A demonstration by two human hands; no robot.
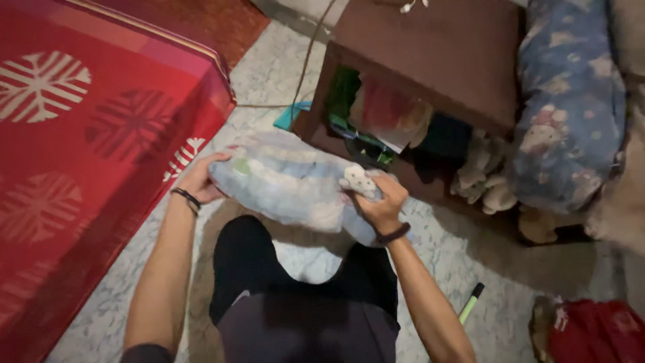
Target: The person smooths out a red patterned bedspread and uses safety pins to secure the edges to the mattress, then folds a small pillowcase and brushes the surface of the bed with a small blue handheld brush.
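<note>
Both hands grasp a pale blue bundle (289,183), maybe folded cloth: left hand (200,180) at its end, right hand (379,202) clenched on it, just before a brown shelf (430,74).

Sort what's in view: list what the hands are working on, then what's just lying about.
In hand:
left hand
right hand
pale blue bundle

Lying about:
red bedcover
wooden shelf
blue patterned pillow
green pen
soft toy
</note>
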